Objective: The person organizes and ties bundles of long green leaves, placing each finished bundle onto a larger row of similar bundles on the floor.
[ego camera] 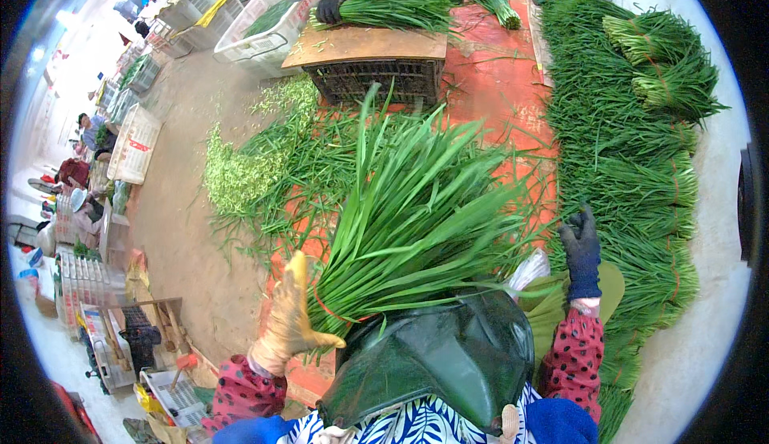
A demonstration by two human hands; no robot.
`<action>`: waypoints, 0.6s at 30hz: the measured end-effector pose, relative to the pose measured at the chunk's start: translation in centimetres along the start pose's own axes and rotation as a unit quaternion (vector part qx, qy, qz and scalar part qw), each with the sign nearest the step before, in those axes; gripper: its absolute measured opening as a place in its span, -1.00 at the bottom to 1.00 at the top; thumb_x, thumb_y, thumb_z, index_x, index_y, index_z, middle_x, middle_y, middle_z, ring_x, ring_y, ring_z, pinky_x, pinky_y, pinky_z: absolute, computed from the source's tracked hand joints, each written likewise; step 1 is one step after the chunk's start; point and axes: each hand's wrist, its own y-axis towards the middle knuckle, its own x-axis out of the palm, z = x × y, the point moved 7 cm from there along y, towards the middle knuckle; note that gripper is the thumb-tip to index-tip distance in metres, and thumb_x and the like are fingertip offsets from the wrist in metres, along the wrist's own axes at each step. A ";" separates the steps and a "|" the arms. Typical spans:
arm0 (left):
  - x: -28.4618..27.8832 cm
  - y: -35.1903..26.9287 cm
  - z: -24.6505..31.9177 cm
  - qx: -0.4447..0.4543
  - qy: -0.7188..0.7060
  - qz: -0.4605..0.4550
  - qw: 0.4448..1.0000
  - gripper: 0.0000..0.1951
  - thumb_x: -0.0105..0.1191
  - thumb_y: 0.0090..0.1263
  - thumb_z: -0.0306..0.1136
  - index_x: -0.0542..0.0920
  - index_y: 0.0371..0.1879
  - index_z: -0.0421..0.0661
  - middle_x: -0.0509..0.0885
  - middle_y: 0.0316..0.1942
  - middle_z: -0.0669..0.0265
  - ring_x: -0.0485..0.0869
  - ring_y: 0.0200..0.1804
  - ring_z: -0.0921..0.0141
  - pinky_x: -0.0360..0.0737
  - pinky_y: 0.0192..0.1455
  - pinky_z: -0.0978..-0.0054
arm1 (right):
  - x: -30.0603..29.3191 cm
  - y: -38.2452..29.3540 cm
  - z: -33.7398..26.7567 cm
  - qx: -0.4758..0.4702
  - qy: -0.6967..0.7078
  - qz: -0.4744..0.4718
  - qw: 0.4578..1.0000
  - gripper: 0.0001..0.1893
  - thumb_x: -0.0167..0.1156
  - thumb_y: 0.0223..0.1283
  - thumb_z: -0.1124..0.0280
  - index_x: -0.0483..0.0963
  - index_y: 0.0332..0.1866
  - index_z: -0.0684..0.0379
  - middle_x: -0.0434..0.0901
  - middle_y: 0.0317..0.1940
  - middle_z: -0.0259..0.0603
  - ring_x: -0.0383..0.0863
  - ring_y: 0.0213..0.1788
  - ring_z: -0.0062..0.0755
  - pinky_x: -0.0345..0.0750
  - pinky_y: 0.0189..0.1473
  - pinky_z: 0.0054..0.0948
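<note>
A bundle of Chinese chives [396, 221], tied with a red band near the stem ends, lies across a dark green apron [438, 348] over the lap. My left hand [288, 318], in a yellow glove, is spread at the stem ends, its palm against or close beside them. To the right, my right hand [581, 245], in a dark glove, is raised at the edge of the chive pile with fingers partly curled and nothing visible in them. Near it, a white plastic bundle [530, 271] sits beside the apron.
Banded chives [637, 185] are piled along the right wall. Loose leaves and pale trimmings [246, 167] cover the floor ahead. Beyond, a co-worker's gloved hands [330, 5] rest by chives on a board-topped crate [372, 47], beside a white basket [264, 29]. Crates and people line the left.
</note>
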 end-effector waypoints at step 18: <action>1.4 8.5 3.4 -0.161 -0.759 -0.285 0.563 -0.21 0.25 0.00 -0.28 0.17 0.26 -0.08 0.36 0.20 0.22 0.34 0.23 0.26 0.22 0.32 0.24 | 1.6 -3.8 3.1 0.040 0.153 -0.070 0.985 -0.45 0.14 0.08 0.46 0.23 0.24 0.24 0.51 -0.13 -0.13 0.51 -0.15 -0.44 0.49 -0.08 -0.47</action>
